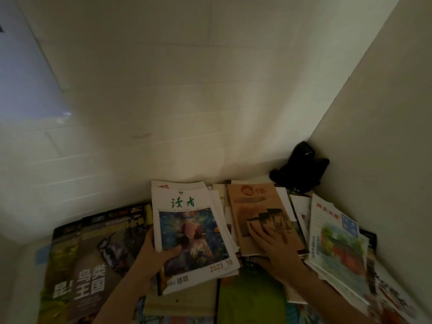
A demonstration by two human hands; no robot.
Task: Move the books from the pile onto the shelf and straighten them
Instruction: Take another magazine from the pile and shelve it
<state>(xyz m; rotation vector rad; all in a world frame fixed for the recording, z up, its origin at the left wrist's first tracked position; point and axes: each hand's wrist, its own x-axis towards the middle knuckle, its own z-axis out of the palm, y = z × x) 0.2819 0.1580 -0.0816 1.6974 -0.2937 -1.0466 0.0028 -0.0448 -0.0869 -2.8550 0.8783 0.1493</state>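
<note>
White-covered and dated 2023 10, the magazine [191, 232] sits on top of a small stack in the middle of the pile, and the left hand [155, 256] has a closed grip on its left edge, thumb curled over the painted cover picture. Just to its right lies a brown-covered book [261, 218]; the right hand [273, 246] rests on it with fingers spread flat, its grip open. A large dark bird magazine [88, 265] lies at the left, and a pale magazine with a red-roofed building [336, 239] lies at the right. Behind them, a black object [301, 167] stands in the corner where the white walls [210, 90] meet.
</note>
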